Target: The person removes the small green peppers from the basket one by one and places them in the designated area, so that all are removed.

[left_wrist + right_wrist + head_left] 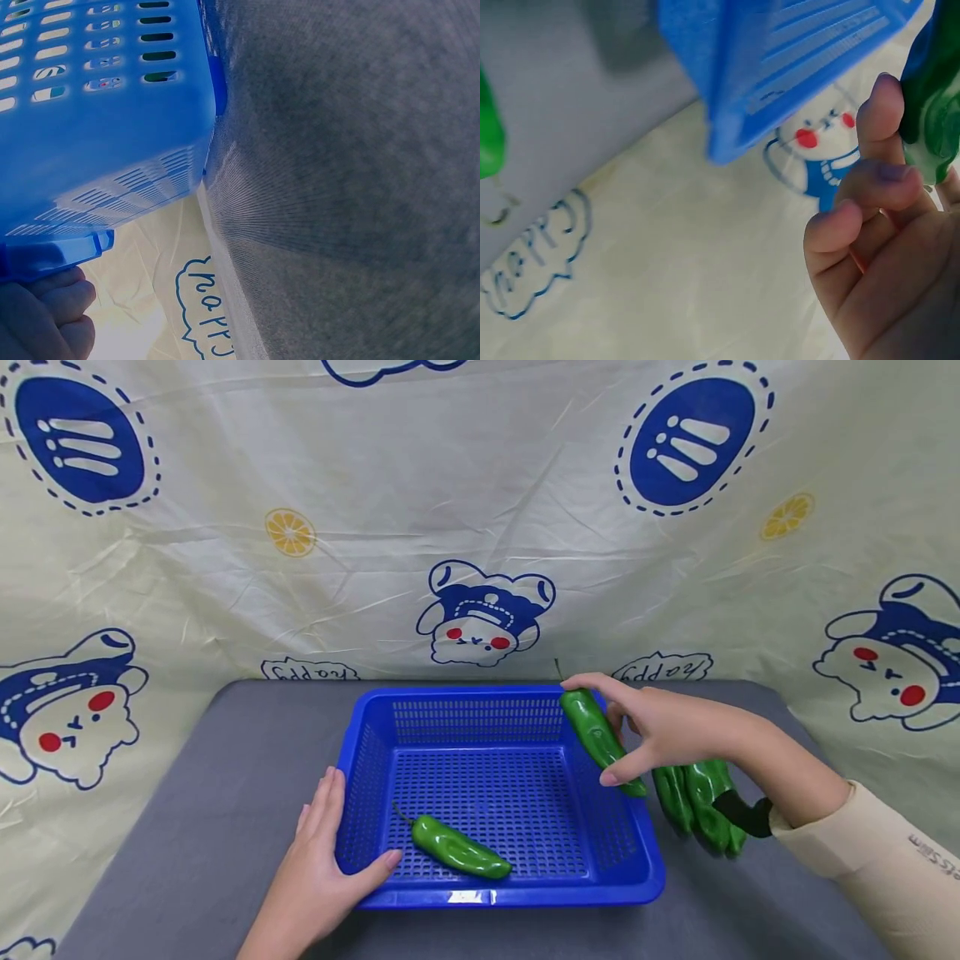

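A blue plastic basket [480, 900] with slotted walls stands on the grey tabletop. One green pepper [459, 847] lies on its floor near the front. My left hand [318, 860] holds the basket's front left corner, fingers along the outer side and thumb reaching over the rim. In the left wrist view its curled fingers [67, 307] sit right at the rim. Above the basket's right wall, my right hand [660, 727] grips another green pepper [592, 727] between fingers and thumb, stem end up and tilted. That pepper [934, 97] shows partly in the right wrist view.
Several green peppers [705, 802] lie in a bunch on the grey tabletop [247, 777], right of the basket and partly behind my right forearm. A pale printed cloth [480, 485] hangs behind the table and along both sides.
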Tool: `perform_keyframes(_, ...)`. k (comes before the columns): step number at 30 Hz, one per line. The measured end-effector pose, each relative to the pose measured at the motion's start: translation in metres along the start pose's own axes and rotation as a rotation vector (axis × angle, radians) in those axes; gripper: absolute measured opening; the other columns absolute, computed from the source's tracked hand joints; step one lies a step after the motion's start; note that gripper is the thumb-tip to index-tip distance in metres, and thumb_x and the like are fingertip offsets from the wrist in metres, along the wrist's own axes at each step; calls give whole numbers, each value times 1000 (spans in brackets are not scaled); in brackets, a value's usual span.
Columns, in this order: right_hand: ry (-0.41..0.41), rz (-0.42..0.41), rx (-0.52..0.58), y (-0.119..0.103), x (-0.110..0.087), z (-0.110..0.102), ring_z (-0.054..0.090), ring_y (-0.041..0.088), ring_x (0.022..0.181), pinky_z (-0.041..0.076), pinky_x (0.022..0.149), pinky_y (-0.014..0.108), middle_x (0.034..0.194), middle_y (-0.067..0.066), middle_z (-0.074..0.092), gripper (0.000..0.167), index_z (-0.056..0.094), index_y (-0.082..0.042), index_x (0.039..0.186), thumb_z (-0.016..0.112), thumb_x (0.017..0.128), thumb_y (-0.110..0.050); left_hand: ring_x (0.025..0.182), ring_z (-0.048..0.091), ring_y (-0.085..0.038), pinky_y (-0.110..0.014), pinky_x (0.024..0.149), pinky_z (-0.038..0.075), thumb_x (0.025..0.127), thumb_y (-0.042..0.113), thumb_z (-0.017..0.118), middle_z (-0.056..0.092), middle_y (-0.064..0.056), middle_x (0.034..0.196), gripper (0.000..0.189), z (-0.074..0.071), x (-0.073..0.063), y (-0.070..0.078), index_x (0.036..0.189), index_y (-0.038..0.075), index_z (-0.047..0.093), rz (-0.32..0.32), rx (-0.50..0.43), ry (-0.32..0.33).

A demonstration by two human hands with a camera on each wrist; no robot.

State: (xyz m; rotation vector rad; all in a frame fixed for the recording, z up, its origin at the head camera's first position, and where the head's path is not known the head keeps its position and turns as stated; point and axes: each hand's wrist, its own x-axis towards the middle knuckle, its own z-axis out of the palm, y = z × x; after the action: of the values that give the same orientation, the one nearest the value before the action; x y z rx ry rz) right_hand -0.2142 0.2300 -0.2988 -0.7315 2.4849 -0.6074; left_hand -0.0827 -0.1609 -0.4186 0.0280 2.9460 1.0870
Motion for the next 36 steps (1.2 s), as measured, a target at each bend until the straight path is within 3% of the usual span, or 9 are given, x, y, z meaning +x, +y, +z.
perform_keyframes(8,53,82,46,42,-23,2,57,23,85,49,63,34,99,6,62,108,12,-32,155,84,76,-43,151,11,-49,-69,117,17,80,65,71,5,-11,168,116,1,0,-1,161,17,4,10,2,9)
perform_keyframes(19,141,174,-41,104,-57,25,58,12,71,45,58,26,81,-1,64,109,10,-19,154,82,77,-48,149,11,-51,-71,115,18,80,66,70,5,-10,169,116,0,0,-1,161,17,3,-7,8,-2)
perform_keyframes(27,177,282,-138,117,-62,49,54,12,64,41,52,29,74,-1,59,111,13,-20,153,79,73,-60,150,11,-50,-70,116,18,80,64,71,6,-11,168,115,0,0,-1,161,16,5,5,1,7)
perform_keyframes(36,135,402,-278,118,-55,62,56,20,71,40,52,33,88,8,63,116,13,-23,154,76,69,-71,149,12,-52,-72,114,19,80,64,71,6,-12,168,115,1,-1,-2,161,17,4,9,5,11)
